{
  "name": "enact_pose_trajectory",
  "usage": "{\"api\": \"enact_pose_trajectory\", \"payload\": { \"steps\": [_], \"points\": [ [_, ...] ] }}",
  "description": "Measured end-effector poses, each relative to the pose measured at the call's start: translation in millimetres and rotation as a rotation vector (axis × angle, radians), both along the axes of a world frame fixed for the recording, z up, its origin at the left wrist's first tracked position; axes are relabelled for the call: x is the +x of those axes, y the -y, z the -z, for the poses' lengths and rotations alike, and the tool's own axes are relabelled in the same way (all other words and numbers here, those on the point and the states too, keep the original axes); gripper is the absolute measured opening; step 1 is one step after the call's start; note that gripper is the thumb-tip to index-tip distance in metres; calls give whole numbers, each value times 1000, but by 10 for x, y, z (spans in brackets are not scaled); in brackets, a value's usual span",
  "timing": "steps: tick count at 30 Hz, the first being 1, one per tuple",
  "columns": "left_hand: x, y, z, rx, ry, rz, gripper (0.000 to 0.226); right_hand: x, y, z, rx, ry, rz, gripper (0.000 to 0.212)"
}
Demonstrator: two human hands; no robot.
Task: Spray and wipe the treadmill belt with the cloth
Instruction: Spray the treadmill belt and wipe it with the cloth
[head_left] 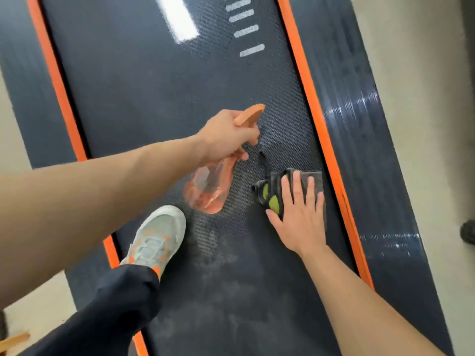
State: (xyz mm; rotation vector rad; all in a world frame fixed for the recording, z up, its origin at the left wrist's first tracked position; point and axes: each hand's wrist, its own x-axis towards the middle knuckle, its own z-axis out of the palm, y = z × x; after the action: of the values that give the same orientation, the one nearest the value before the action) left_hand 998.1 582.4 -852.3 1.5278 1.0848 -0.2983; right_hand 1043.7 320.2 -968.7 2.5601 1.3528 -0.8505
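Note:
The dark treadmill belt runs up the view between two orange strips. My left hand grips the neck of an orange see-through spray bottle, held above the belt with its nozzle aimed up the belt. My right hand lies flat, fingers spread, pressing a grey cloth with green patches onto the belt near its right orange strip. Pale wet smears mark the belt below and left of the cloth.
My foot in a grey and orange shoe stands on the belt's left part, dark trouser leg behind it. The right side rail is dark and glossy. Pale floor lies to the right. White markings show far up the belt.

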Motion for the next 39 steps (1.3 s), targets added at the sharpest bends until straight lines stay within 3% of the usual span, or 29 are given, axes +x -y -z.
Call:
{"api": "enact_pose_trajectory", "payload": {
  "steps": [3, 12, 19, 32, 39],
  "points": [
    [-176, 371, 38, -1, -8, -149, 23, -21, -104, -48, -26, -27, 20, 88],
    [-531, 1116, 179, -80, -23, -443, 4, 57, -26, -82, -37, -83, -21, 87],
    [-583, 1431, 328, -141, -10, -735, 12, 62, 4, -45, -20, -41, -46, 88],
    [-759, 1296, 323, -105, -2, -769, 10, -243, 282, -77, 26, 57, -19, 88],
    [-977, 1194, 374, 44, -114, -768, 11, -341, 387, -24, 41, 90, -59, 89]
  ]
}}
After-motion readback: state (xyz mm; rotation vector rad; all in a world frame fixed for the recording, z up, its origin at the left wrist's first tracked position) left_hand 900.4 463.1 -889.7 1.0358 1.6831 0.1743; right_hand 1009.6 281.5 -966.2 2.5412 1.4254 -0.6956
